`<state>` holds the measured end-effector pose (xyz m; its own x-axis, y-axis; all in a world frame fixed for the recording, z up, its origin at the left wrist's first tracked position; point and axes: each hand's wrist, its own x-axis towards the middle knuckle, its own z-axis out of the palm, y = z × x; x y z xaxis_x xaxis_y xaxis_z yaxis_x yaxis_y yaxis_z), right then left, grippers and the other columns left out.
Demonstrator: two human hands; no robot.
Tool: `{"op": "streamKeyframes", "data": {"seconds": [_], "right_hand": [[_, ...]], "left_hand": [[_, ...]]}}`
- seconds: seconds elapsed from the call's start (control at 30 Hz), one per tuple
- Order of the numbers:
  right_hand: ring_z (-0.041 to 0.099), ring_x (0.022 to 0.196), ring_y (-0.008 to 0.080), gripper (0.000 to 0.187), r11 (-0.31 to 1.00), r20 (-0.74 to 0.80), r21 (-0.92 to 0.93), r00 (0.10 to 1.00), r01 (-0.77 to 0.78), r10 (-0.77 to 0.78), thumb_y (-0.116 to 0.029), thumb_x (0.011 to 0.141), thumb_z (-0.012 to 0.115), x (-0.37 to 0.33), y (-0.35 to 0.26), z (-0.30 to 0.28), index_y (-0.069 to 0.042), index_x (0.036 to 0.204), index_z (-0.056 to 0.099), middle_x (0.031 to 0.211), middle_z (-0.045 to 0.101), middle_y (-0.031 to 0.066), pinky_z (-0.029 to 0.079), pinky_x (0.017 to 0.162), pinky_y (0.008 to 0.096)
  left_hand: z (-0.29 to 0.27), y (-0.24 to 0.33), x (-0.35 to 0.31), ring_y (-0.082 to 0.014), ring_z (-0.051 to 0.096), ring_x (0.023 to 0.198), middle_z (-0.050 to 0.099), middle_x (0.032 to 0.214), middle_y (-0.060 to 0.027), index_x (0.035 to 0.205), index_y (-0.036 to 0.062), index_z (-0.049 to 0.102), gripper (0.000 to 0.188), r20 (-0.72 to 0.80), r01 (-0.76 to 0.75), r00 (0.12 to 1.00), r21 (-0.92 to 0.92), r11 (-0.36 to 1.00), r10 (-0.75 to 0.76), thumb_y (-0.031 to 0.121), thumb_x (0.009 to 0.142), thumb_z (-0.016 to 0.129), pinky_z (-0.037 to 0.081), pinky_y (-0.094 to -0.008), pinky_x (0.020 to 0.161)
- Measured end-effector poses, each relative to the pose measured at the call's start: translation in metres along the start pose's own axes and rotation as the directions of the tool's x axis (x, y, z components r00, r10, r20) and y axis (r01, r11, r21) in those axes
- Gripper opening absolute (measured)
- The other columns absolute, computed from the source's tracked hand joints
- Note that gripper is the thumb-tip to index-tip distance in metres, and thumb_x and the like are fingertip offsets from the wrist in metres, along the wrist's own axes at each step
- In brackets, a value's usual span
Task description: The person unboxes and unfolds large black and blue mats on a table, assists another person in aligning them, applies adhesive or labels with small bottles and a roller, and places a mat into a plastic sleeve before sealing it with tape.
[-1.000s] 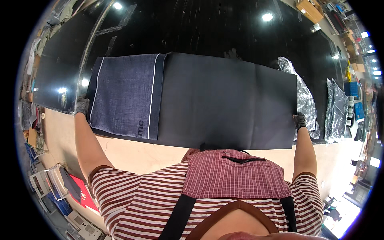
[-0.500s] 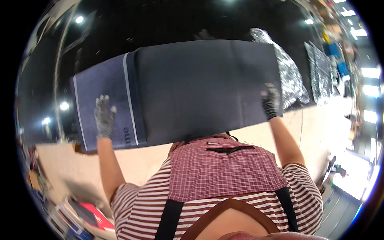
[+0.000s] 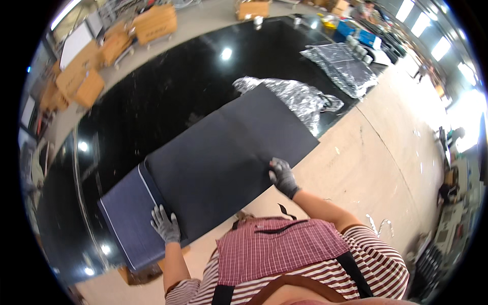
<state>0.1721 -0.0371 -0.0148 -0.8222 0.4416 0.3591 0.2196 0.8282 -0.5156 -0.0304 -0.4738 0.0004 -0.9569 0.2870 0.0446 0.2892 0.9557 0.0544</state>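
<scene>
The left grip (image 3: 165, 224) is resting spread-fingered at the right side of the blue panel (image 3: 127, 216). The right grip (image 3: 282, 176) is lying over the black sheet's (image 3: 213, 157) near edge, fingers loosely bent. Beyond the right grip, crumpled clear plastic (image 3: 292, 96) is lying on the black table (image 3: 168, 101), a wrapped bundle (image 3: 343, 68) sitting farther off.

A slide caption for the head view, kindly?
Both gloved hands at a dark sheet lying on a glossy black table.

Before me a long charcoal sheet (image 3: 211, 157) lies flat, slanting across the glossy black table (image 3: 157, 101), its left end a navy panel (image 3: 127, 218) with white stripes.
</scene>
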Motion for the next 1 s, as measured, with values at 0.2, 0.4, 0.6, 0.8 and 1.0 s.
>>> {"op": "streamKeyframes", "data": {"seconds": [0.2, 0.4, 0.6, 0.8, 1.0], "right_hand": [[0.059, 0.083, 0.0385, 0.035, 0.769, 0.331, -0.04, 0.718, -0.638, 0.613, -0.038, 0.077, 0.056, -0.262, 0.059, -0.013, -0.006, 0.092, 0.064, 0.084, 0.063, 0.0208, 0.047, 0.076, 0.0454], [0.063, 0.089, 0.0302, 0.026, 0.372, 0.415, -0.701, 0.077, -0.609, 0.907, -0.024, 0.077, 0.055, -0.464, 0.046, -0.125, -0.009, 0.094, 0.068, 0.098, 0.065, 0.0169, 0.05, 0.075, 0.0403], [0.066, 0.08, 0.0292, 0.019, 0.006, 0.116, -0.645, -0.09, -0.765, 0.989, -0.013, 0.071, 0.061, -0.57, -0.053, -0.138, -0.006, 0.086, 0.071, 0.096, 0.066, 0.0157, 0.053, 0.067, 0.0363], [0.066, 0.08, 0.0285, 0.019, 0.118, 0.309, -0.404, -0.014, -0.907, 0.951, -0.013, 0.071, 0.06, -0.525, -0.085, -0.038, -0.006, 0.086, 0.07, 0.095, 0.066, 0.0153, 0.052, 0.067, 0.0359], [0.065, 0.079, 0.0278, 0.019, 0.303, 0.439, -0.283, 0.158, -0.91, 0.884, -0.013, 0.072, 0.06, -0.445, -0.078, 0.01, -0.006, 0.087, 0.07, 0.095, 0.066, 0.0148, 0.052, 0.067, 0.0356]], "left_hand": [[-0.032, 0.047, -0.003, -0.0277, 0.042, 0.122, 0.048, 0.129, -0.0093, 0.127, 0.0112, 0.049, 0.049, -0.135, -0.113, 0.986, -0.101, 0.988, 0.099, 0.02, 0.08, 0.062, 0.036, -0.0374, 0.1], [-0.028, 0.032, -0.02, -0.0282, 0.017, 0.135, 0.022, 0.146, -0.008, 0.141, 0.0168, 0.029, 0.069, -0.149, -0.149, 0.979, -0.037, 0.988, 0.142, 0.06, 0.087, 0.034, 0.014, -0.0543, 0.105], [-0.031, 0.086, -0.021, -0.0292, 0.024, 0.128, 0.028, 0.139, -0.0095, 0.137, 0.0162, 0.031, 0.067, -0.231, -0.336, 0.922, -0.073, 0.939, 0.311, 0.059, 0.087, 0.036, 0.019, -0.0534, 0.1], [-0.024, 0.088, -0.013, -0.0302, 0.03, 0.12, 0.034, 0.132, -0.011, 0.134, 0.0155, 0.034, 0.065, -0.24, -0.398, 0.899, -0.098, 0.912, 0.367, 0.059, 0.086, 0.038, 0.024, -0.0524, 0.095], [-0.021, 0.08, -0.002, -0.0312, 0.037, 0.113, 0.04, 0.125, -0.0125, 0.131, 0.0149, 0.037, 0.063, -0.255, -0.415, 0.889, -0.095, 0.905, 0.381, 0.058, 0.086, 0.04, 0.028, -0.0515, 0.09]]}}
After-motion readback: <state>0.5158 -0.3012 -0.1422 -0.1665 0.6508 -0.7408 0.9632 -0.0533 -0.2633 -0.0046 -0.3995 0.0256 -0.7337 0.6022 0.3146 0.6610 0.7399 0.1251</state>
